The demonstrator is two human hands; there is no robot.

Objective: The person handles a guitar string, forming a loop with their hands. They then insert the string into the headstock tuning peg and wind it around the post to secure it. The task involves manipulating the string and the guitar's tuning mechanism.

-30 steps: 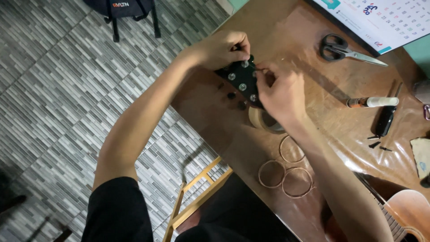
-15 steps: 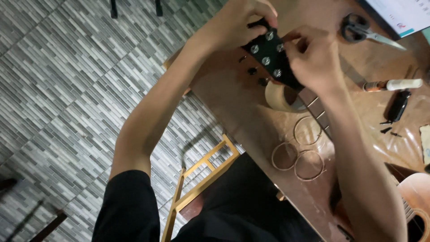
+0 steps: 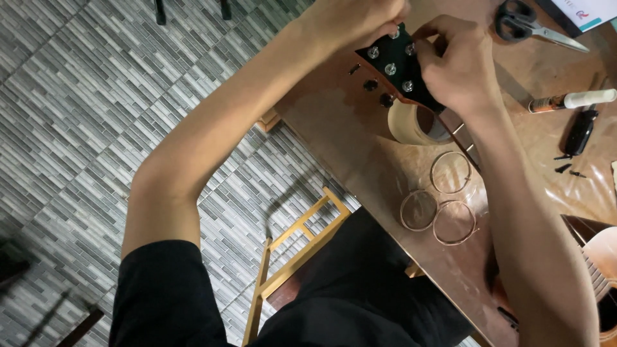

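A black guitar headstock (image 3: 395, 61) with silver tuning posts rests on a roll of tan tape (image 3: 411, 122) on the brown table (image 3: 347, 138). My left hand (image 3: 353, 19) grips the headstock's far end at the top of the view. My right hand (image 3: 453, 61) pinches at the tuning posts on its right side. The guitar's neck runs under my right forearm to the wooden body (image 3: 598, 270) at the lower right. Whether a string is between my fingers is hidden.
Three coiled guitar strings (image 3: 443, 205) lie on the table near me. Scissors (image 3: 530, 22), a small tube (image 3: 569, 99) and a black tool (image 3: 578, 132) lie at the right. A wooden stool (image 3: 295, 250) stands below the table edge on the grey tiled floor (image 3: 96, 109).
The view has shifted, so the headstock and both hands now sit higher in the frame. Both hands stay on the headstock, and my right fingers have worked along the tuning posts.
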